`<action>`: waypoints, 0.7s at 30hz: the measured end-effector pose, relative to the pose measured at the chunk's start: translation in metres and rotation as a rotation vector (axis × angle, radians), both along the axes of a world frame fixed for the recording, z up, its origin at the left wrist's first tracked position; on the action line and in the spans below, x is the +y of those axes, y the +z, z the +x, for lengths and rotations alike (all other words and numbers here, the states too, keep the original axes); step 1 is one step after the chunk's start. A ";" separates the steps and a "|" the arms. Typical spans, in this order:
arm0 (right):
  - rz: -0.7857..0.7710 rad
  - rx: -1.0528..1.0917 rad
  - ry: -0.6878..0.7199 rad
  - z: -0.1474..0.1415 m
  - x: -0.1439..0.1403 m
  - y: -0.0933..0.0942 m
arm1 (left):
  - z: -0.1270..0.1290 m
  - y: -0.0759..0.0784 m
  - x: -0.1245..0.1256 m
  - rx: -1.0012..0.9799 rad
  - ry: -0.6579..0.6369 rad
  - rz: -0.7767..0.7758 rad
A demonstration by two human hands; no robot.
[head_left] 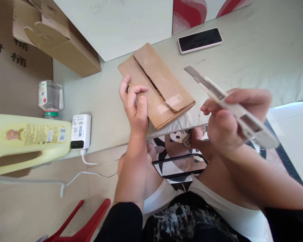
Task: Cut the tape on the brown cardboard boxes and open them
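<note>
A small brown cardboard box (156, 85) lies at a slant near the table's front edge. A dark, ragged-edged slit runs along its top, with pieces of clear tape by the near end. My left hand (136, 106) grips the box at its left side, thumb and index finger on the top face. To the right, my right hand (236, 117) is closed around a white utility knife (217, 89). Its blade is out and points up and left toward the box, apart from it. The knife's rear end is slightly blurred.
On the table (255, 57) lies a phone (200, 40) behind the box. A white power bank (81, 131) with a cable, a yellow jug (30, 141) and a clear bottle (52, 97) stand left. Larger cartons (78, 57) are at back left. Below is a red chair (88, 222).
</note>
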State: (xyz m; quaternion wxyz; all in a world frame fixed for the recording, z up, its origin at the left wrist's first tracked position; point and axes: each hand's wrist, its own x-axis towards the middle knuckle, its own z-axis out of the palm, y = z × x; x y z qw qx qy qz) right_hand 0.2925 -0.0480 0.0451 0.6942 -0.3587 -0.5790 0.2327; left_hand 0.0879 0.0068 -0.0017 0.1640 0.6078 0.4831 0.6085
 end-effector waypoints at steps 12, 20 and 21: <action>0.306 -0.607 0.033 -0.010 -0.016 0.001 | -0.013 -0.010 0.002 0.048 -0.069 0.087; 0.303 -0.596 0.029 -0.016 -0.017 -0.002 | -0.014 -0.006 0.001 -0.009 -0.108 -0.023; 0.310 -0.595 0.032 -0.017 -0.017 -0.002 | -0.014 -0.006 0.001 -0.008 -0.106 -0.025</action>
